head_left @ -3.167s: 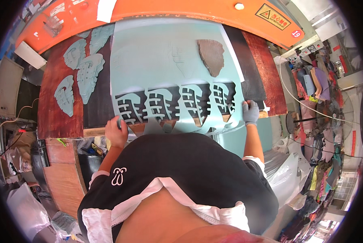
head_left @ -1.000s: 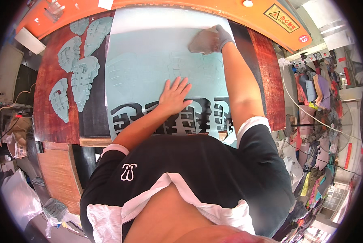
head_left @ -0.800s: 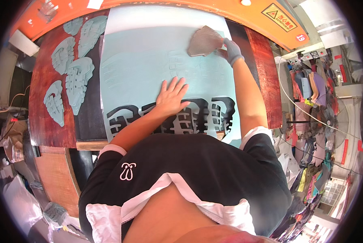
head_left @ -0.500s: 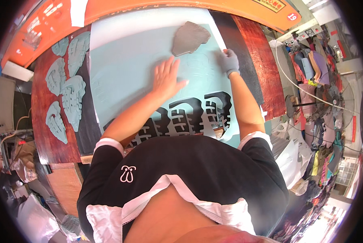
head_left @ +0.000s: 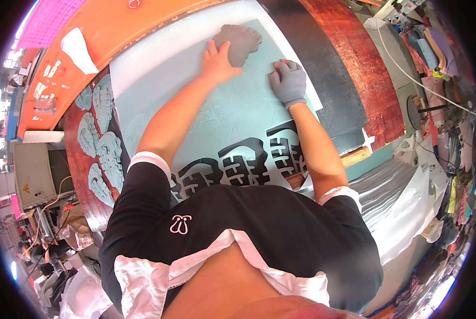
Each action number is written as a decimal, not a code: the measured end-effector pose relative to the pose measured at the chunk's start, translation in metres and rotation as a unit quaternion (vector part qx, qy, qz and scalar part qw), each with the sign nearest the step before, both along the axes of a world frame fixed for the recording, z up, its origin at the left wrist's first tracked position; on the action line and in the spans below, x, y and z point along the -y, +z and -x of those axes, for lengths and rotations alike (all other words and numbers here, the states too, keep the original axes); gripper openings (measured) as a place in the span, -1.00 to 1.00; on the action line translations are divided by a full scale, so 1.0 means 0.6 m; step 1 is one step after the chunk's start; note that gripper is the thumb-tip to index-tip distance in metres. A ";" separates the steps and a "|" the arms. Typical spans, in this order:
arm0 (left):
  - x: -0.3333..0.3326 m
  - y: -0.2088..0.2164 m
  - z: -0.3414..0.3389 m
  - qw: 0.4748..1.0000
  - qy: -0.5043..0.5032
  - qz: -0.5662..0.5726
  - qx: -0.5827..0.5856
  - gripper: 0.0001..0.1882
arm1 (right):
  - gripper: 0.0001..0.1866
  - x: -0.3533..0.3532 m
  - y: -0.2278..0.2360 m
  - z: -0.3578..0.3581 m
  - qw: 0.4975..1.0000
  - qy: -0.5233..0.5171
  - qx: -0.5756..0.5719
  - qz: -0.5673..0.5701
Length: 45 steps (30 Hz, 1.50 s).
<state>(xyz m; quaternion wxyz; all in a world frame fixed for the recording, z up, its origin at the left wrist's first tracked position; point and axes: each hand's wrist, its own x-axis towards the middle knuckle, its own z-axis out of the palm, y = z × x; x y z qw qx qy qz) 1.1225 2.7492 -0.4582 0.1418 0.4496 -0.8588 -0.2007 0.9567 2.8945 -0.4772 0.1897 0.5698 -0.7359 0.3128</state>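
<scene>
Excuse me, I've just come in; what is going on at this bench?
A person is working over a pale blue-green sheet. Their bare left hand is spread at the near-left edge of a grey-brown plate lying on it. The gloved right hand is on the sheet nearby, fingers partly curled. A row of openings runs along the sheet's near side, and cut pieces lie to its left.

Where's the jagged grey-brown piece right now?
In the head view, the grey-brown piece lies at upper centre on the green sheet, the left hand at its lower-left edge, the gloved right hand to its lower right.
</scene>
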 end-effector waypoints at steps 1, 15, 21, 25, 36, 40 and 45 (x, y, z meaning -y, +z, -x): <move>0.007 0.002 -0.007 1.000 -0.013 0.005 -0.002 0.06 | -0.76 0.000 -0.001 -0.001 1.000 0.000 0.006 0.005; 0.101 0.012 -0.020 0.961 -0.260 0.057 -0.074 0.02 | -0.75 0.001 0.006 -0.009 0.999 0.025 0.029 0.016; 0.117 0.013 -0.024 0.954 -0.283 0.069 -0.069 0.02 | -0.75 0.007 0.003 -0.011 1.000 0.016 0.009 0.005; 0.121 0.009 -0.020 0.956 -0.275 0.070 -0.075 0.02 | -0.73 0.010 0.002 -0.013 1.000 0.018 0.019 -0.013; 0.119 0.018 -0.014 0.963 -0.256 0.053 -0.068 0.05 | -0.74 0.015 0.004 -0.017 1.000 0.019 0.000 -0.015; 0.121 0.019 -0.013 0.963 -0.257 0.058 -0.055 0.05 | -0.74 0.016 0.006 -0.019 1.000 0.018 -0.004 -0.011; 0.124 0.018 -0.011 0.965 -0.254 0.055 -0.042 0.05 | -0.75 0.019 0.006 -0.021 1.000 0.016 -0.007 -0.017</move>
